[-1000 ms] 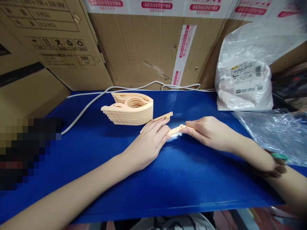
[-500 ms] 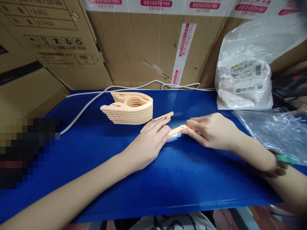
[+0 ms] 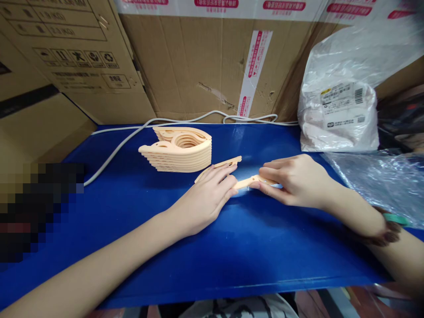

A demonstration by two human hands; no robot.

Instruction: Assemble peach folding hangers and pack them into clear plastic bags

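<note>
My left hand [image 3: 213,192] rests palm down over a flat peach plastic piece [image 3: 234,160], which looks like a folding hanger. Its thumb and fingers close on the part in front of them. My right hand [image 3: 288,181] pinches the right end of the jointed peach arm [image 3: 245,182] between thumb and fingers, so both hands hold this arm. Whether the rear and front parts are joined under my left hand is hidden. Behind and left of my left hand stands a neat stack of matching peach pieces [image 3: 179,159], with rounded ends to the right.
The blue table [image 3: 198,265] lies beneath everything. Cardboard boxes [image 3: 185,57] wall the back and left. A white cable [image 3: 119,148] runs along the rear. At right are a white plastic parcel bag [image 3: 338,119] and clear plastic film [image 3: 374,181]. A dark blurred object [image 3: 36,212] lies left.
The peach piece and my right hand have shifted very slightly to the right. Slightly more of the arm's right end shows between my right fingers. The stack stays put.
</note>
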